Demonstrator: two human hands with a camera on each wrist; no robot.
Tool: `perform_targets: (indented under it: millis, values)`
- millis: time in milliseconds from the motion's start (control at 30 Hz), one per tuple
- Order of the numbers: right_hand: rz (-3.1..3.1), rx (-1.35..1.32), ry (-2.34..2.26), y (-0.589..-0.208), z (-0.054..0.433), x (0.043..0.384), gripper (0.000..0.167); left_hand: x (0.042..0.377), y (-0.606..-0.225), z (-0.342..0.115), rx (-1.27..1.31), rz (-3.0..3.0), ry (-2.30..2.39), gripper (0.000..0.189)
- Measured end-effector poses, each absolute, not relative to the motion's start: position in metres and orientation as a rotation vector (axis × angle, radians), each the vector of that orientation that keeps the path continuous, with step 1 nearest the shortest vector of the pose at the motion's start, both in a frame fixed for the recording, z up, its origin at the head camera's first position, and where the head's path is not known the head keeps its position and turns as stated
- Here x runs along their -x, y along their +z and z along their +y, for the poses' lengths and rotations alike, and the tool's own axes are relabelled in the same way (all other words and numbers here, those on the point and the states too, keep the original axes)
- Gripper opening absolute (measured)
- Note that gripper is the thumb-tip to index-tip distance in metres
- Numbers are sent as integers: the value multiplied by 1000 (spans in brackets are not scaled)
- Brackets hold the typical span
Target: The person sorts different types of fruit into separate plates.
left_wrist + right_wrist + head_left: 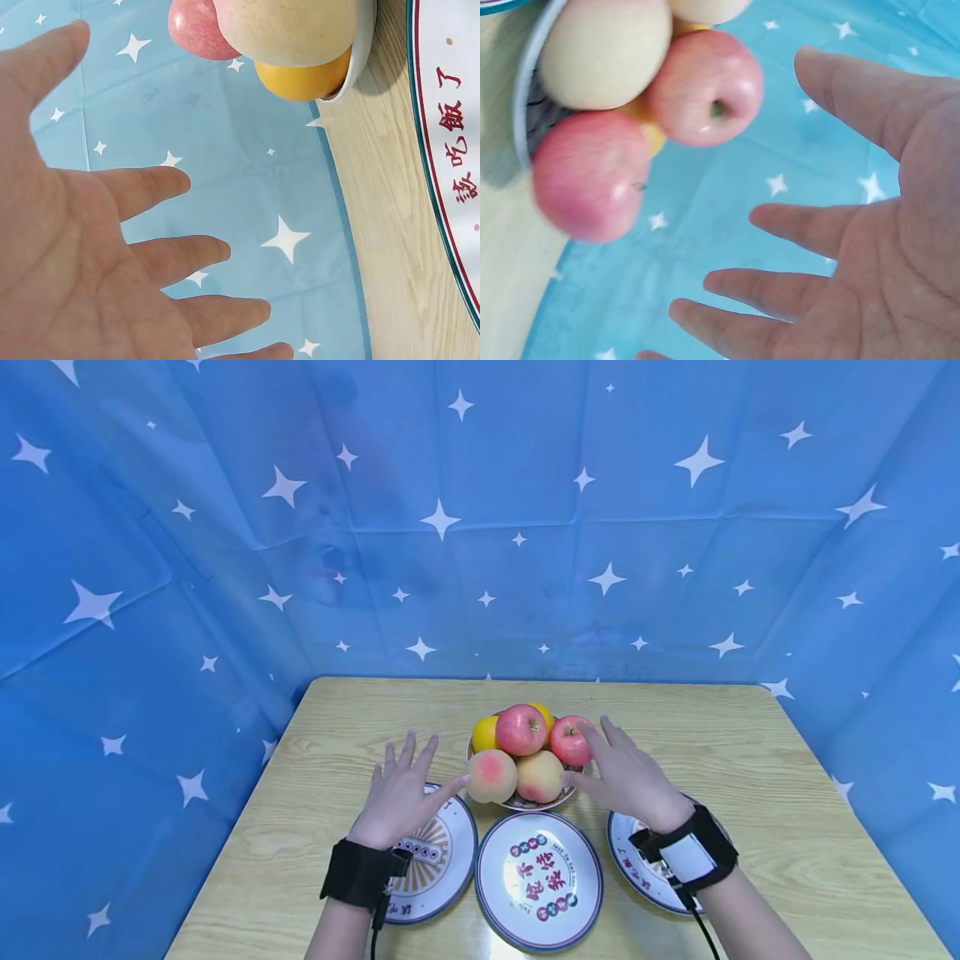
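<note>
Fruit is heaped in a bowl [525, 805] in the middle of the table: two red apples [521, 730], two pale peaches [491, 776] with pink blush, and yellow-orange fruit [486, 734] behind them. My left hand [401, 802] hovers over the left plate, fingers spread and straight, thumb pointing at the nearer left peach. On the other side my right hand [633, 781] reaches in with spread fingers, overlapping the edge of the right apple [572, 741] in the head view. Both wrist views show bare palms holding nothing, with the fruit beyond the thumbs.
Three white plates with blue rims and red lettering lie along the front: a left plate [457, 877], a middle plate [502, 902] and a right plate [633, 868]. Blue star-patterned cloth [480, 568] hangs behind the wooden table [787, 827] and at its sides.
</note>
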State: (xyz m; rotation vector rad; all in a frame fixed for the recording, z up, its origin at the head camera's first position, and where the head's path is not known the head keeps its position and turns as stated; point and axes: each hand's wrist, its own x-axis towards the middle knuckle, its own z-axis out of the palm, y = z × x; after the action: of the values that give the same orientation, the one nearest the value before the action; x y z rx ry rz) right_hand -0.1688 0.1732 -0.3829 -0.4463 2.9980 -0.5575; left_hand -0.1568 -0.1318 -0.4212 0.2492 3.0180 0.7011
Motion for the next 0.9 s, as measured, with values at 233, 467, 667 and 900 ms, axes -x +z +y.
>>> perform_targets:
  millis: [233,467,667,900]
  values:
    - [2905,571,-584,-364,147,204,76,150,-418,-140,-248,3028,775,85]
    - [2795,577,-627,-375,120,236,82,142,-421,-149,-185,3029,805,84]
    - [2757,532,-623,-397,108,251,85,141,-422,-153,-162,3030,821,84]
    - [2801,456,-744,-421,98,259,78,139,-425,-159,-131,3021,837,84]
